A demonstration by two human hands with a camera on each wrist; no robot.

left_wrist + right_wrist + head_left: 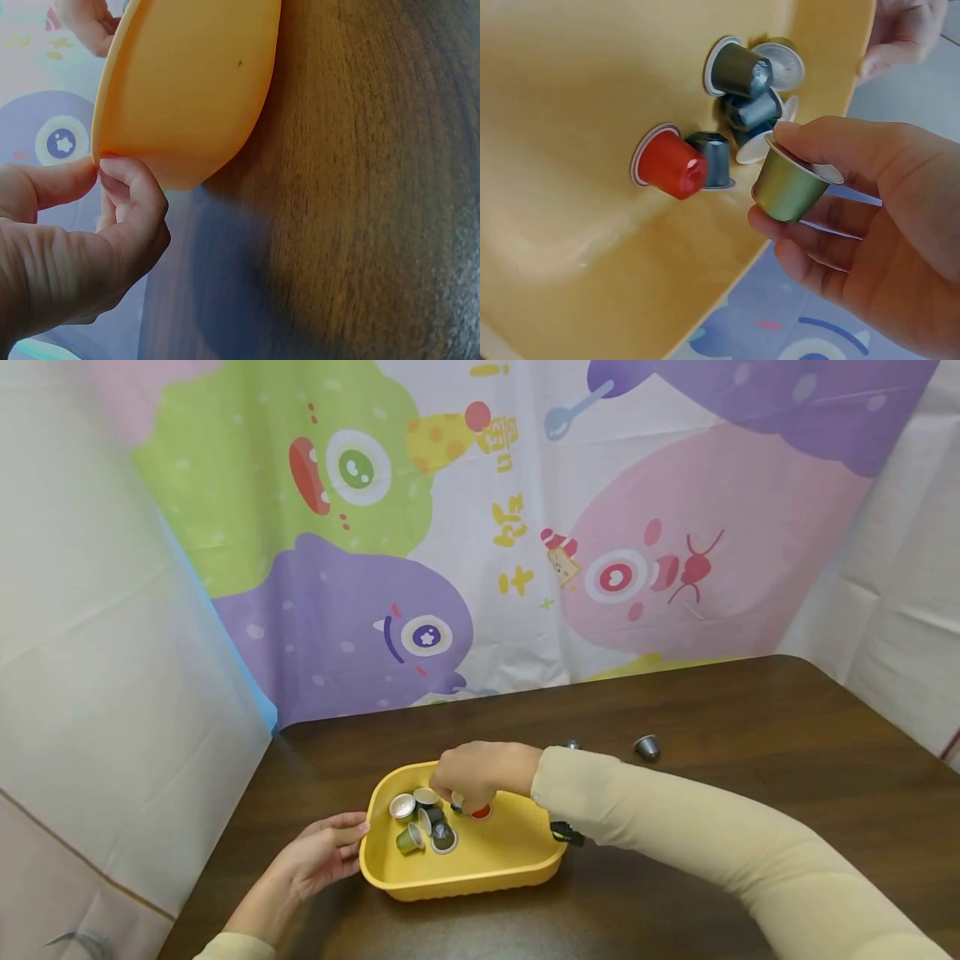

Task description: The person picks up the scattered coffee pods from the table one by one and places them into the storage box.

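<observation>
My left hand (326, 852) pinches the left rim of a yellow tray (517, 852) between thumb and fingers, clearly seen in the left wrist view. Over the tray's far side is my right hand (480, 772). The right wrist view shows it pinching a green coffee capsule (791, 184) by its rim and base. Near that capsule, a red capsule (671, 161) lies tilted inside the tray, touching a dark grey-blue capsule (714, 161). Several more capsules cluster toward the tray's left end, including a dark olive one (739, 69) and a green one (410, 839).
A dark grey capsule (647, 747) lies on the brown wooden table (720, 718), right of the tray. Another small capsule (573, 744) is mostly hidden behind the right sleeve (675, 827). A cartoon-printed cloth (517, 652) hangs behind the table.
</observation>
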